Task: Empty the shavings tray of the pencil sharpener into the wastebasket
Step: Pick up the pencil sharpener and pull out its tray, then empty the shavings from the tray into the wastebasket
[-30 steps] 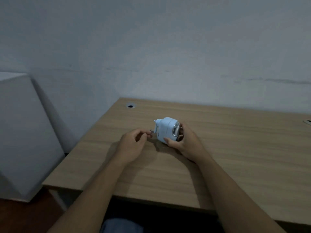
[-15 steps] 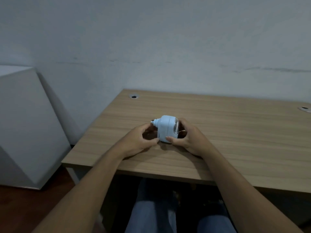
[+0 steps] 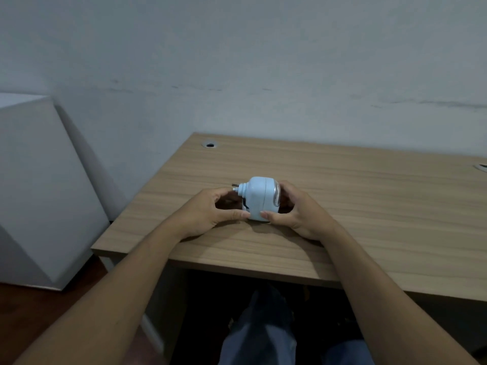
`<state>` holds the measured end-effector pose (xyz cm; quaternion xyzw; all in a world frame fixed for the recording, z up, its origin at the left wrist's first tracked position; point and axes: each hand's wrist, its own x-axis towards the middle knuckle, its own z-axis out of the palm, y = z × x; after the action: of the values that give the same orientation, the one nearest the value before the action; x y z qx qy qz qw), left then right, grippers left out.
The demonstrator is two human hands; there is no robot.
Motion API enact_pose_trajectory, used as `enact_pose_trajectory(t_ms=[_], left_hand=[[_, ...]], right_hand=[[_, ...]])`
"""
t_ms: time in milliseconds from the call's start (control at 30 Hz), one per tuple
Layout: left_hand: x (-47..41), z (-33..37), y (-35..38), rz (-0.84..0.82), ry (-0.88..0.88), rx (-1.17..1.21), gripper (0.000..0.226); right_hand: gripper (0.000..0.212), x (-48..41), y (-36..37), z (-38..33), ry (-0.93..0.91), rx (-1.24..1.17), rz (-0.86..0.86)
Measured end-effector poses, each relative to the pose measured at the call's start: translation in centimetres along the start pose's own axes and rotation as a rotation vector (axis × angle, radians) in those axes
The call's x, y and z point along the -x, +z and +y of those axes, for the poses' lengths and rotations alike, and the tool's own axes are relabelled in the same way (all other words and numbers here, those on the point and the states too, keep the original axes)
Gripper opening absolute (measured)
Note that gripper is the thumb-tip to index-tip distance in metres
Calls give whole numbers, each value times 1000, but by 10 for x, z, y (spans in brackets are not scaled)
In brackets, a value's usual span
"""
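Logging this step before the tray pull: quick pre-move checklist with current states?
1. Sharpener seated on desk: ok, the pencil sharpener rests on the desk.
2. Right hand bracing the body: ok, fingers wrap its right end.
3. Left hand on the sharpener: ok, thumb at its lower left edge.
4. Tray started out: cannot tell, only a dark gap shows at the lower left.
5. Wastebasket located: not ok, none in view.
6. Shavings level: cannot tell.

Count: one pencil sharpener; two hands, left hand and right hand; one surface; two grommet holes; one white cabinet.
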<state>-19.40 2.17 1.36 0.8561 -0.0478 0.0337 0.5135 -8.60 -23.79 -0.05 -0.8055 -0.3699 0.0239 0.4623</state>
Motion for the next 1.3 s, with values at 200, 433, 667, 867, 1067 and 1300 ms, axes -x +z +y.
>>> enact_pose_trajectory(t_ms=[200, 433, 667, 867, 1067, 1300], left_hand=[[12, -17, -20, 64, -6, 49, 46], [48, -24, -49, 65, -56, -15, 49], [66, -23, -53, 98, -65, 6, 49], [91, -19, -62, 122, -65, 85, 45], [143, -12, -94, 180, -81, 81, 47], [224, 3, -147, 290, -45, -80, 43]], right_hand=[[62, 1, -2, 0, 43, 22, -12], [64, 9, -2, -5, 67, 40, 4], [68, 17, 2, -17, 109, -40, 35], [93, 33, -1, -45, 132, -202, 234], [57, 27, 18, -117, -23, -122, 238], [39, 19, 117, -188, -152, -173, -3]])
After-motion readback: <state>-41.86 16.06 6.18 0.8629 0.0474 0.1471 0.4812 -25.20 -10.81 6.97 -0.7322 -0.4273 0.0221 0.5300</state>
